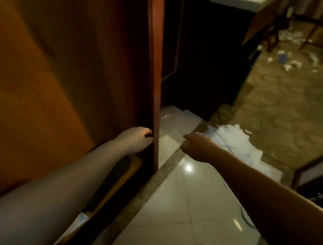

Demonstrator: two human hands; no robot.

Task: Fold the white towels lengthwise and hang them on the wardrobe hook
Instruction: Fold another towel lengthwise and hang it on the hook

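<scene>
Both arms outstretched: left hand (139, 138) fingers curled round wardrobe door (154, 57) edge; right hand (194, 146) fisted, empty.

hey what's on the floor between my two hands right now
In the head view, only bare glossy floor tile shows between the left hand on the wardrobe door and the right hand.

The wardrobe door (64, 60) stands at the left with the left hand (135, 139) on its right edge, the right hand (197, 147) just right of it, a heap of towels (241, 147) on the floor beyond, and scattered litter (288, 64) far right.
</scene>
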